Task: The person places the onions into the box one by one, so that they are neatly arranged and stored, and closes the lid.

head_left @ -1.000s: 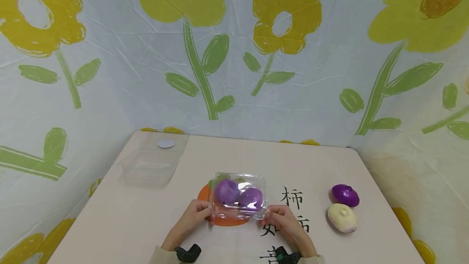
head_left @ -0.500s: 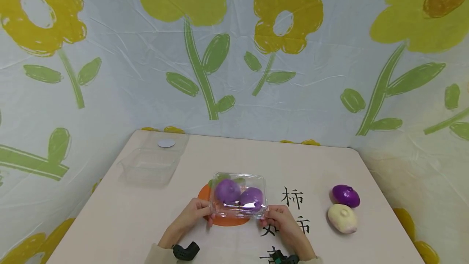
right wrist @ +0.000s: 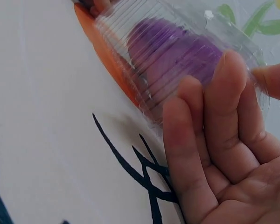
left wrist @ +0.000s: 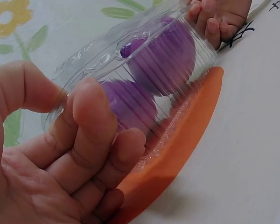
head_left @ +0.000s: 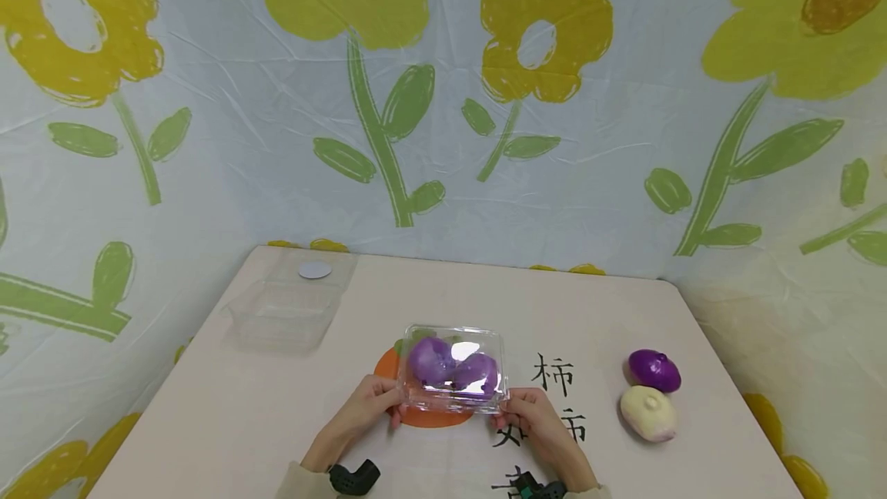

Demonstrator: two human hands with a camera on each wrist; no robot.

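Note:
A clear plastic clamshell box (head_left: 453,400), lid down, sits over the orange printed shape in the middle of the table. Inside it lie two purple onions (head_left: 431,362), seen through the ribbed wall in both wrist views. My left hand (head_left: 370,400) pinches the box's near left corner, thumb above and index finger below the rim. At the near right corner my right hand (head_left: 533,414) pinches the rim the same way. In the left wrist view the thumb (left wrist: 30,86) presses on the rim's edge, with the other fingers curled beside the wall.
Another clear box (head_left: 284,314) stands open at the back left, a white round sticker on its lid. To the right lie a dark purple onion (head_left: 654,370) and a pale one (head_left: 647,413), side by side. Flowered cloth (head_left: 277,98) hangs behind the table.
Both hands keep their hold on the box corners. The box has tipped very slightly, so the glare on its lid has shifted. Nothing else has visibly moved.

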